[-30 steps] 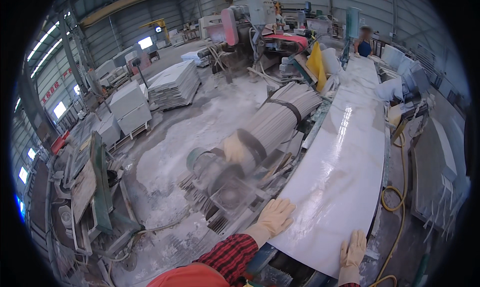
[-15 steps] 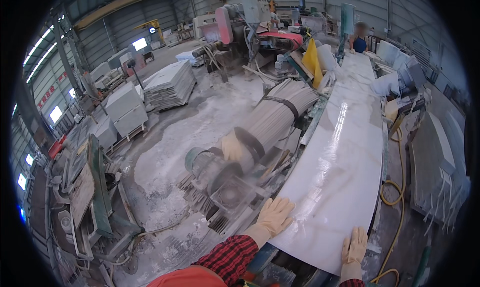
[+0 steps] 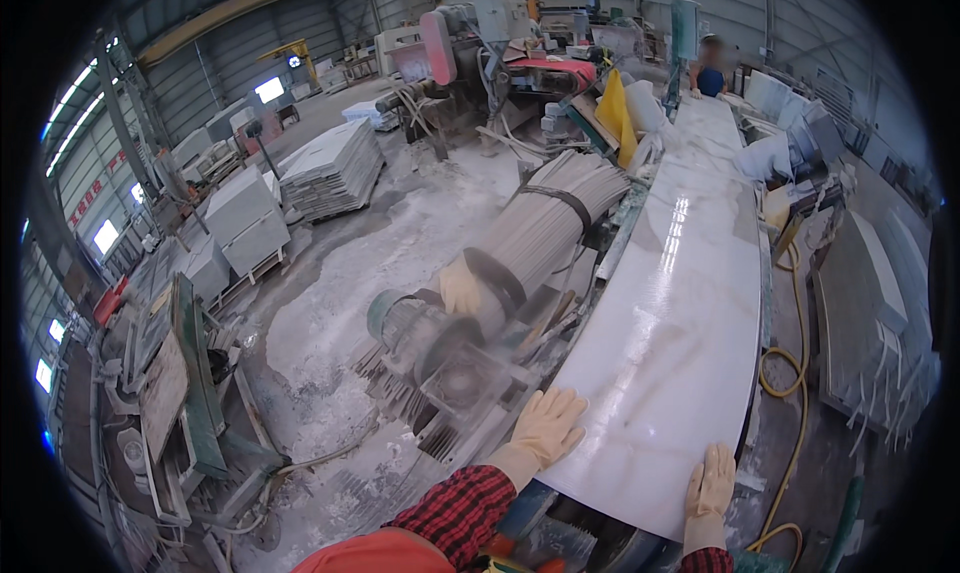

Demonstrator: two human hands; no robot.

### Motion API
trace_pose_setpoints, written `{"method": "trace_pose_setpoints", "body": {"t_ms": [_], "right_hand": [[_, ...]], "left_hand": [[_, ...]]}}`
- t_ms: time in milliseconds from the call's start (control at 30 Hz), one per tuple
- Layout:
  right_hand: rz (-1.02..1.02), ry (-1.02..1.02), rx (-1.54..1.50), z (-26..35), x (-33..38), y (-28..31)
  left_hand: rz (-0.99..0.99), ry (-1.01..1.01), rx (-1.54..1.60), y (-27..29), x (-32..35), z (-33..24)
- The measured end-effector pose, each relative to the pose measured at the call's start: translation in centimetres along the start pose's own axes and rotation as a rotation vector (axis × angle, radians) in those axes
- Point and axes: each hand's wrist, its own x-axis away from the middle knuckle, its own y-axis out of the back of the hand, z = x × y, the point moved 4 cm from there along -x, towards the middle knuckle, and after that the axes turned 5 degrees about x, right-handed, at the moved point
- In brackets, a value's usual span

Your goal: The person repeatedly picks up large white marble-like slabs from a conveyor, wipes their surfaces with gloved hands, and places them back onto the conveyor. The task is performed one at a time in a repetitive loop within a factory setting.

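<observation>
Left hand (image 3: 547, 425), gloved, lay palm-down with fingers extended on the near left edge of a glossy, brown-veined white stone slab (image 3: 655, 343), and the gloved right hand (image 3: 710, 481) rested nearly flat at the near right edge, neither gripping anything. Steadying or guiding that end seemed the step in hand, the next move calling for even pressure. Outward, the slab stretched past an electric motor (image 3: 408, 325) toward a co-worker (image 3: 709, 79).
</observation>
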Motion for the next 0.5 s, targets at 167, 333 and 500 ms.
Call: {"method": "trace_pose_setpoints", "body": {"t_ms": [167,333,500], "right_hand": [[-0.014,-0.005,0.002,-0.6,0.4,-0.9],[0.006,-0.044,-0.032,-0.6,0.8,-0.8],[-0.002,-0.051,-0.031,-0.8,1.1,-1.0]], "left_hand": [[-0.013,0.004,-0.004,-0.4,0.4,0.3],[-0.016,-0.001,0.011,0.1,0.7,0.0],[0.001,0.012,0.014,0.1,0.9,0.0]]}}
